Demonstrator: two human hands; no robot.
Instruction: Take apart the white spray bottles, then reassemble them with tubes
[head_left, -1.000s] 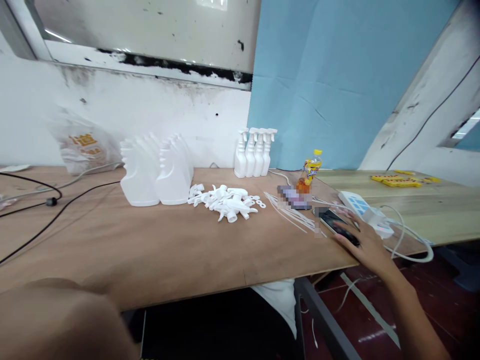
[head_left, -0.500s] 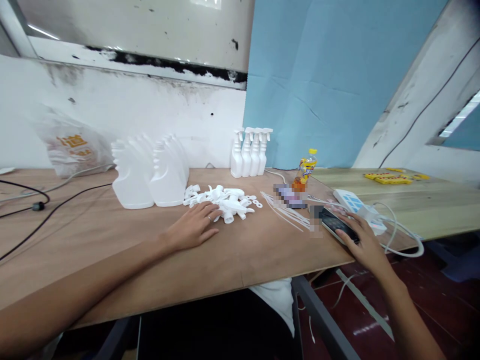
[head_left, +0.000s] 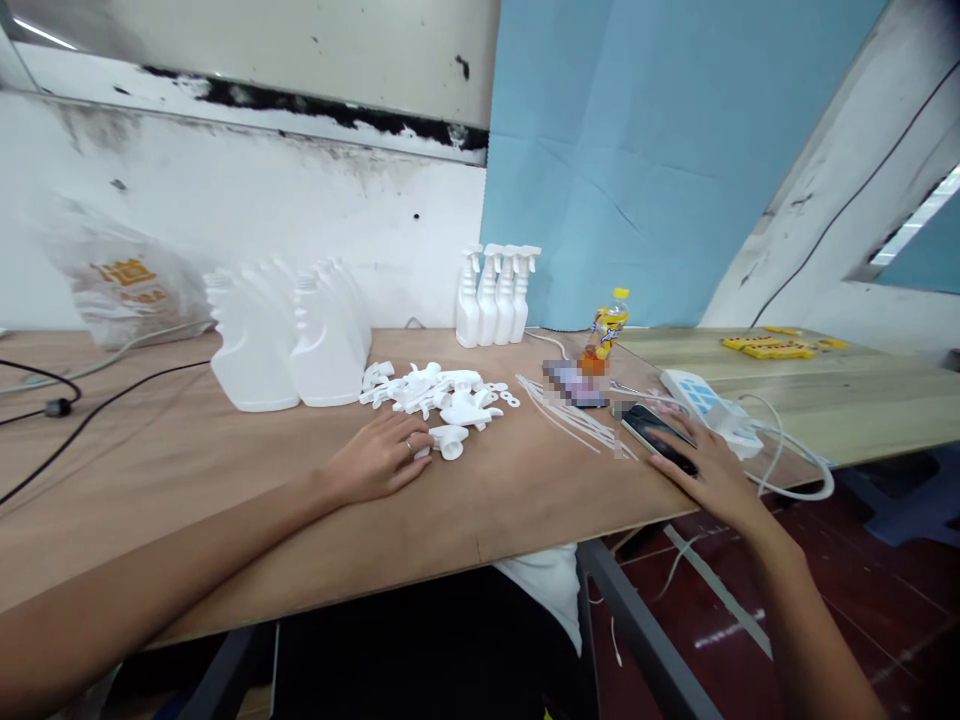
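My left hand (head_left: 386, 455) lies on the table with its fingers curled around one white spray trigger head (head_left: 450, 442), at the near edge of a pile of white trigger heads (head_left: 424, 388). The fingers cover part of that trigger head. Over on the right, my right hand (head_left: 709, 465) rests across a dark-screened phone (head_left: 651, 432) lying on the table, fingers stretched out and apart. Thin white tubes (head_left: 562, 412) are spread between the pile and the phone. Small white rings (head_left: 510, 399) lie at the pile's right side.
White bottles without tops (head_left: 326, 355) stand in rows behind my left hand. Several assembled spray bottles (head_left: 487, 310) stand by the wall. A drink bottle (head_left: 609, 330), a blurred purple item (head_left: 577, 385) and a power strip (head_left: 694, 395) with cables are at right. A plastic bag (head_left: 127, 290) sits far left.
My left hand has closed on a trigger head and drawn it slightly toward me from the pile. My right hand's fingers have straightened over the phone. The view has shifted slightly.
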